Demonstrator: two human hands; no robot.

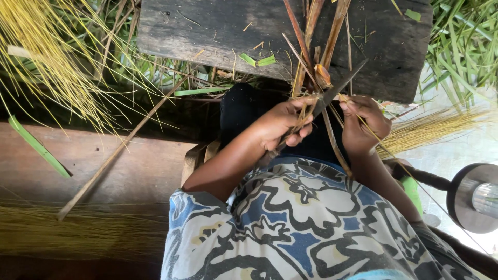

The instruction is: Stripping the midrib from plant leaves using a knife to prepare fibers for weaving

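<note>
The left hand (pixel 280 124) is closed around a dark, narrow-bladed knife (pixel 332 91), its handle buried in the fist and the blade slanting up and to the right over a small bunch of brown, dried palm leaf stalks (pixel 306 49). The same hand also presses the lower ends of those stalks against the palm. The right hand (pixel 363 124) is curled shut, pinching 1 thin yellowish leaf rib (pixel 386 151) that runs down and to the right from the fingers, past the wrist. The stalks rise from between the 2 hands and lie across a weathered dark grey wooden plank (pixel 207 31) that serves as the bench, just beyond the person's dark-clad knee.

Judging by this pose, the step in hand is stripping: the blade sits against a leaf strip where it meets the rib, and the right hand holds the rib taut. The next move seems to call for a steady pull on the rib while the knife edge stays shallow and angled away from the right-hand fingers, which lie close beside the blade.

A sheaf of pale yellow cleaned ribs (pixel 57 62) fans out at upper left, another straw-coloured bundle (pixel 430 129) lies right of the right hand, and green leaf blades (pixel 461 46) heap at upper right. A reddish-brown wooden board (pixel 104 161) sits at left.
</note>
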